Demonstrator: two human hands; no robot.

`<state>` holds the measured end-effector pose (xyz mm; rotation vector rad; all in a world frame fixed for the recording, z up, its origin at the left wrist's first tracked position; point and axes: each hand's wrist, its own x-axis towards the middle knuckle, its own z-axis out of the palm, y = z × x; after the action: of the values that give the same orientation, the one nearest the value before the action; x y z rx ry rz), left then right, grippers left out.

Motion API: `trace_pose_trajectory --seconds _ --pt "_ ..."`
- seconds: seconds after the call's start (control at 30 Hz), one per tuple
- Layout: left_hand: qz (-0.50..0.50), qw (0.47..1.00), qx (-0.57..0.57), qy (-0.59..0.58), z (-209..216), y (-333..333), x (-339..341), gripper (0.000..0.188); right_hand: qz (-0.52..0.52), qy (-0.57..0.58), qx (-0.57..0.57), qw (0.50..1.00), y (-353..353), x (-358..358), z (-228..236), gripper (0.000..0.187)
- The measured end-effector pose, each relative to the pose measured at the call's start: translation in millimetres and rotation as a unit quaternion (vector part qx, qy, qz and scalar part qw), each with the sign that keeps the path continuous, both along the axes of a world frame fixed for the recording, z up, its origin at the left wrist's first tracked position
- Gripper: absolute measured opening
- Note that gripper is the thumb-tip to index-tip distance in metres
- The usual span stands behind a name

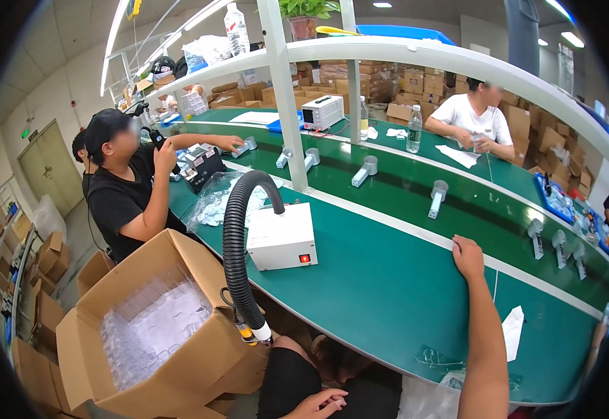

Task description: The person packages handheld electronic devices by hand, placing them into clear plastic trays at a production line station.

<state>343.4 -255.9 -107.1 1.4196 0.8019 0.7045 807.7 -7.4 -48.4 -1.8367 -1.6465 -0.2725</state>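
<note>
My right hand (468, 258) rests on the white rail between the green table and the conveyor belt, fingers loosely bent and holding nothing. Beyond it on the belt stands a small device with a clear round cup and pale blue body (438, 199). My left hand (322, 405) lies on my lap at the lower edge, fingers loosely stretched, with nothing in it. Left of centre on the green table (367, 279) sits a white box-shaped machine (282, 237) with a lit red switch. A black corrugated hose (236, 230) arches over it and hangs beside my knee.
An open cardboard box (74, 363) with clear plastic pieces stands at my left. Several similar devices (365, 172) line the belt (395, 188). A white paper slip (512, 332) lies right of my forearm. Co-workers (129, 185) sit left and across; shelf posts (287, 105) rise behind the machine.
</note>
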Motion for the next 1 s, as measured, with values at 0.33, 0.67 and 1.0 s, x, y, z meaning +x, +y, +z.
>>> trace_pose_trajectory --seconds 0.33,0.67,1.0 --pt "0.016 0.997 -0.063 -0.033 -20 -1 -9 0.03 -0.018 -0.003 0.003 1.0 20 -11 -10 0.027" --pt "-0.033 0.997 -0.072 -0.013 -20 6 8 0.031 -0.043 -0.012 0.016 0.999 -2 19 -13 0.027" --pt "-0.028 0.999 -0.032 0.007 -2 9 15 0.027 -0.033 -0.038 0.003 0.999 -6 20 -7 0.026"
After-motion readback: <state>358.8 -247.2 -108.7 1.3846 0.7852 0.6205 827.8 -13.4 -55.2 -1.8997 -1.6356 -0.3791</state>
